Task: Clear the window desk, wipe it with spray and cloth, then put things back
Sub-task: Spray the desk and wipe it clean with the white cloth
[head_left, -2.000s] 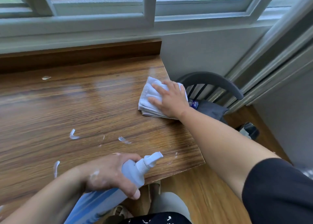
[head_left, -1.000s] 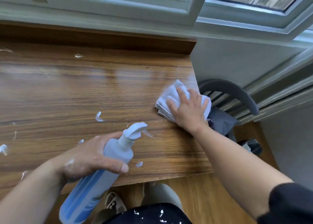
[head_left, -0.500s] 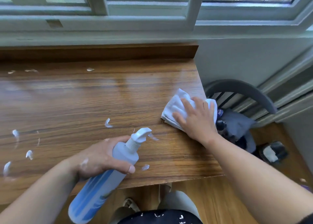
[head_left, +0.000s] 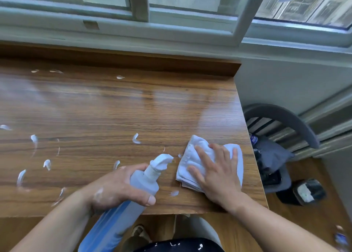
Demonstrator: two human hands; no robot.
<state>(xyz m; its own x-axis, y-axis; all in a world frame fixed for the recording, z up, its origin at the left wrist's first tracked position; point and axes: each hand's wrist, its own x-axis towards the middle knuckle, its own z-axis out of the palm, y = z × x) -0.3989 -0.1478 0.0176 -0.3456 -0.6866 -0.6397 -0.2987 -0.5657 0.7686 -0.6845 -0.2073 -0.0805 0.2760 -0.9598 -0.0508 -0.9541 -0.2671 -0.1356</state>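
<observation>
One cloth [head_left: 185, 160]: folded, white, lying flat near the desk's right front corner, placed for a wiping pass.
Right hand [head_left: 219, 175]: fingers straight and spread, pressing the cloth down, gripping nothing.
Left hand [head_left: 116, 190]: curled round the spray bottle [head_left: 144, 183], nozzle aimed over the wood, seemingly held ready.
Desk [head_left: 133, 103]: dotted with unwiped white foam dabs [head_left: 136, 139].
Chair [head_left: 285, 116]: just beside the desk end, carrying dark belongings.

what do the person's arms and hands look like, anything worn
Both forearms are bare as far as shown: no sleeve, watch or bracelet. The left hand has white foamy smears on its back near the wrist. The right hand looks clean, with no rings on its fingers.
</observation>
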